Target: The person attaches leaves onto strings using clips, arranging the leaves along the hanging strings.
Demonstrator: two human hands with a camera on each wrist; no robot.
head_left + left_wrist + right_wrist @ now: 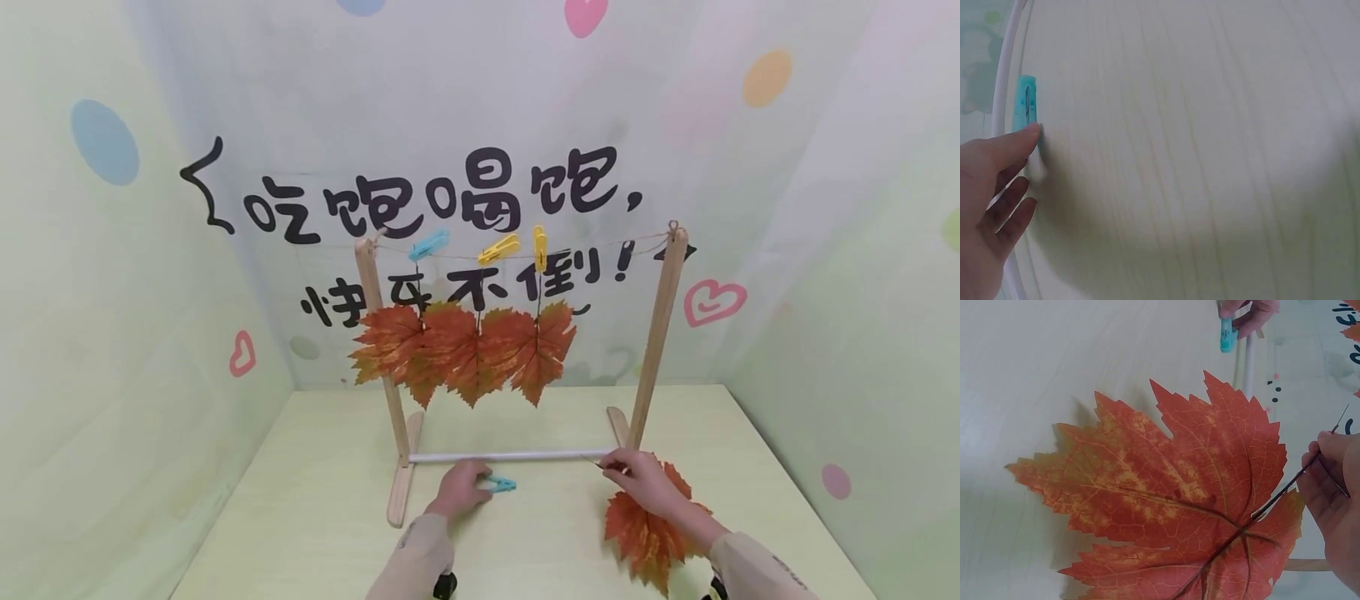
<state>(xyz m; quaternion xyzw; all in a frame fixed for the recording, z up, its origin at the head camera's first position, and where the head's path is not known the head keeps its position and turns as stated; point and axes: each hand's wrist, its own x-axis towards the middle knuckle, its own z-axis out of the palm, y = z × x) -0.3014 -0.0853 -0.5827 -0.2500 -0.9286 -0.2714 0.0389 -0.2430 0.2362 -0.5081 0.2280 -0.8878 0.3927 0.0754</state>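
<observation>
My left hand (461,487) pinches a blue clothespin (501,483) close to the tabletop, in front of the white crossbar (525,456). In the left wrist view, thumb and fingers of the left hand (991,187) grip one end of the clothespin (1027,100). A red-orange artificial maple leaf (1166,481) hangs by its dark stem (1285,487), pinched between thumb and fingers of my right hand (1335,481). In the head view the right hand (641,479) is near the frame's right post, the leaf (645,533) partly hidden under the forearm.
A wooden frame (656,333) carries a string on which three similar leaves (472,354) hang. One blue clothespin (429,245) and two yellow clothespins (499,248) hold them. The left foot (400,496) of the frame rests on the pale table (300,500). A printed backdrop stands behind.
</observation>
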